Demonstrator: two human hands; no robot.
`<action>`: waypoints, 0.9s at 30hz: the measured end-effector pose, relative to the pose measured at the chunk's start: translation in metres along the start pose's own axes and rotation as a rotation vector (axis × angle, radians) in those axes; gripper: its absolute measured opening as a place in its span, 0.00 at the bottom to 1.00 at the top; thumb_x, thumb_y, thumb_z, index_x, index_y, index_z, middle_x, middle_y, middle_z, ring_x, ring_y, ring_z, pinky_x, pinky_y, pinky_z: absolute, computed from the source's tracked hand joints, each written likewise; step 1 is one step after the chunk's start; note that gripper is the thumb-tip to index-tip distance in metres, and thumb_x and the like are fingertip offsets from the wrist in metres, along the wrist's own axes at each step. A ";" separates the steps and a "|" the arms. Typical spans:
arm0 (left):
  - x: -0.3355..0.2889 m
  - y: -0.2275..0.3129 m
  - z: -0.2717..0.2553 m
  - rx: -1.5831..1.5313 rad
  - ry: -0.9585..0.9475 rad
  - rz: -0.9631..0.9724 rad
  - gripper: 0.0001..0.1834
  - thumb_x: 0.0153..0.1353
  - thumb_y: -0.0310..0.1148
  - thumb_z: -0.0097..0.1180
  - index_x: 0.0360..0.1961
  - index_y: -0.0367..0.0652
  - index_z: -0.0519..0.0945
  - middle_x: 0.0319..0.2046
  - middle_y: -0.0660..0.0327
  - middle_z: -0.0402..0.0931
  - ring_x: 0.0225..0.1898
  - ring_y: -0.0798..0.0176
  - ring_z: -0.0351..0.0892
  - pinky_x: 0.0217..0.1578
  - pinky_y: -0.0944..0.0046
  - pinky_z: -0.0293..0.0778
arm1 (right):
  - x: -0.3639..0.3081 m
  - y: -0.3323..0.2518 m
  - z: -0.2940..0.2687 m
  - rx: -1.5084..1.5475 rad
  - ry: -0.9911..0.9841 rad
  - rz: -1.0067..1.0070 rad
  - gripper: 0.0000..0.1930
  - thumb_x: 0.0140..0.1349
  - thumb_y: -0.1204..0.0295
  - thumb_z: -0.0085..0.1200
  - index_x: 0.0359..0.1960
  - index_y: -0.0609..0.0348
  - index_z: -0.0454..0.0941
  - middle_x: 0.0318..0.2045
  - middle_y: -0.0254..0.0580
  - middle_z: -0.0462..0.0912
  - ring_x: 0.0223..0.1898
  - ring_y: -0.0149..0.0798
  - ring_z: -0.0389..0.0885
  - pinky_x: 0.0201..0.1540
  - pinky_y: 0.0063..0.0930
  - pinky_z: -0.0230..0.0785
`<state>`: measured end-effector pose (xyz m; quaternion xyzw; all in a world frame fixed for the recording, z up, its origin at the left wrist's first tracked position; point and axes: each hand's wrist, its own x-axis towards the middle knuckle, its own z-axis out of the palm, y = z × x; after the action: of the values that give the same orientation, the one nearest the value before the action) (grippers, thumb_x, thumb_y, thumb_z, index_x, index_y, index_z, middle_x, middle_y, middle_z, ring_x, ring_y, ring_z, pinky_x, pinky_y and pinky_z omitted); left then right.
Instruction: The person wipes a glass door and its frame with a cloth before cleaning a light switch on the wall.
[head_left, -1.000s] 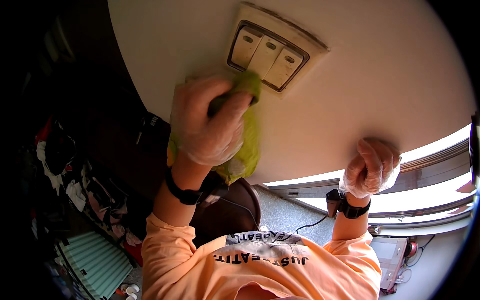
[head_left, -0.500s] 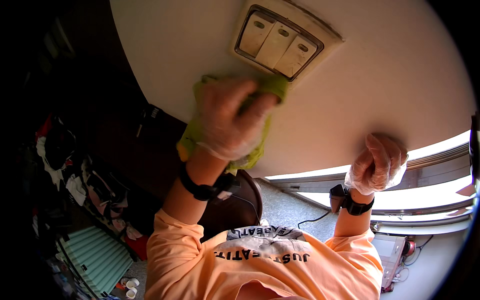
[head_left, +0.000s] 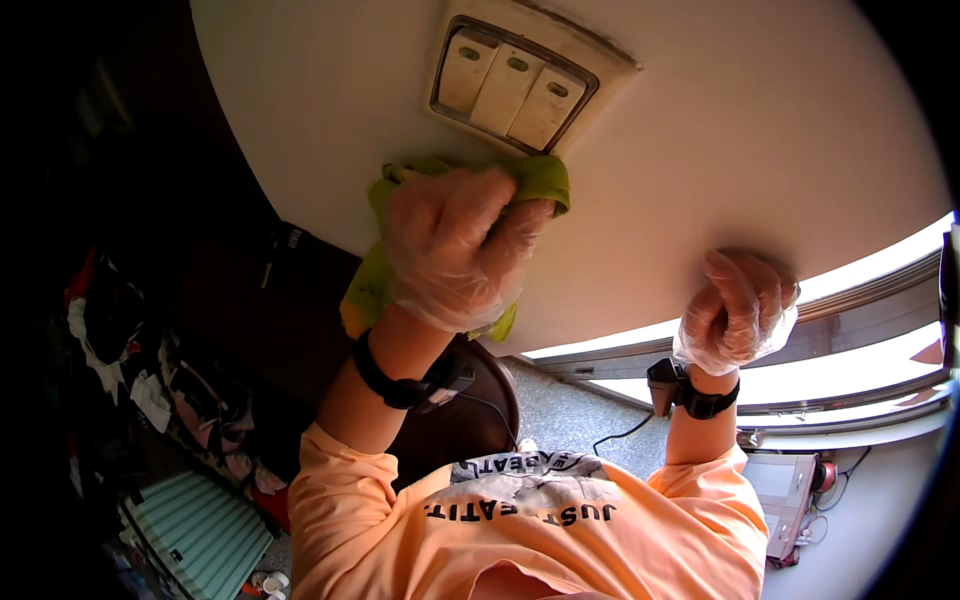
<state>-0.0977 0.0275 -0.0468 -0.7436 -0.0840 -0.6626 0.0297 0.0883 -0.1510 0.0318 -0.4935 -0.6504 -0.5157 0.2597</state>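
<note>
My left hand [head_left: 458,245], in a thin clear plastic glove, grips a green cloth [head_left: 545,185] that bunches around the fingers and hangs below the wrist. The cloth lies against the pale wall just under a three-rocker light switch [head_left: 512,88], whose cream frame shows dark grime along its edges. Farther right, my right hand [head_left: 738,312] wears the same kind of glove. Its fingers are curled in a loose fist by the wall, with nothing seen in them. Both wrists carry black straps with small devices.
Beside my right arm runs a bright window with a sliding frame [head_left: 850,330]. A dark brown rounded piece of furniture [head_left: 475,395] stands below my left forearm. Heaped clothes [head_left: 200,390] and a ribbed pale green panel [head_left: 200,530] are at lower left. A pinkish box [head_left: 780,490] sits at lower right.
The view has shifted, so the switch appears farther left. Against it, my left hand with the cloth has slid a little right and looks less blurred. My right hand stays curled by the wall.
</note>
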 end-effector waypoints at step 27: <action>0.049 0.009 -0.019 0.203 0.175 0.007 0.10 0.54 0.29 0.64 0.38 0.49 0.78 0.26 0.65 0.68 0.18 0.60 0.70 0.17 0.59 0.62 | 0.002 -0.005 -0.004 -0.015 -0.025 -0.024 0.17 0.46 0.77 0.53 0.38 0.42 0.82 0.30 0.25 0.78 0.32 0.33 0.74 0.38 0.32 0.66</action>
<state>-0.1097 0.0203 0.0041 -0.6763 -0.1452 -0.7131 0.1141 0.0826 -0.1536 0.0328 -0.4939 -0.6557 -0.5173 0.2417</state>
